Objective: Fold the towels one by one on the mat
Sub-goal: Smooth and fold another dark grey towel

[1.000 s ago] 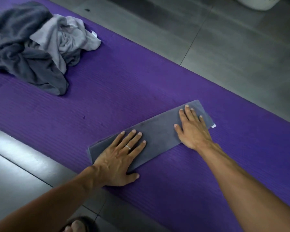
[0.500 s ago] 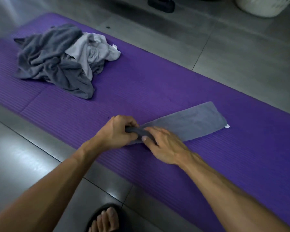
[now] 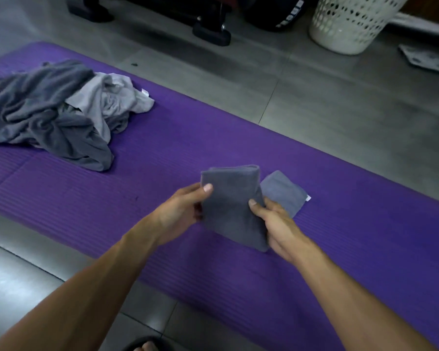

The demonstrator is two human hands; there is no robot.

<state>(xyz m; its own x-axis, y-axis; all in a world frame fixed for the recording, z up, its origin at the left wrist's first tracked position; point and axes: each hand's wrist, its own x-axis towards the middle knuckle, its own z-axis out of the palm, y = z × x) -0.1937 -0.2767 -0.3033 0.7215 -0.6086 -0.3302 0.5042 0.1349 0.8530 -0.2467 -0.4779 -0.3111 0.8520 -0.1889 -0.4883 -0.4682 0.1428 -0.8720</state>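
A dark grey towel (image 3: 232,203) is held up over the purple mat (image 3: 340,236), its near end lifted and bent toward its far end. My left hand (image 3: 180,211) pinches its left edge with the thumb on top. My right hand (image 3: 276,224) pinches its right edge. The towel's far end (image 3: 283,191), with a small white tag, still lies flat on the mat. A heap of unfolded grey towels (image 3: 53,115) sits at the mat's far left.
Grey tiled floor surrounds the mat. A white perforated laundry basket (image 3: 352,21) stands at the back right, with dark equipment feet (image 3: 211,31) at the back centre. A flat pale object (image 3: 426,59) lies on the floor far right. My sandalled foot (image 3: 147,347) shows at the bottom.
Both hands went from pressing the long folded strip flat, to grasping its near end, to lifting that end up and over toward the far end.
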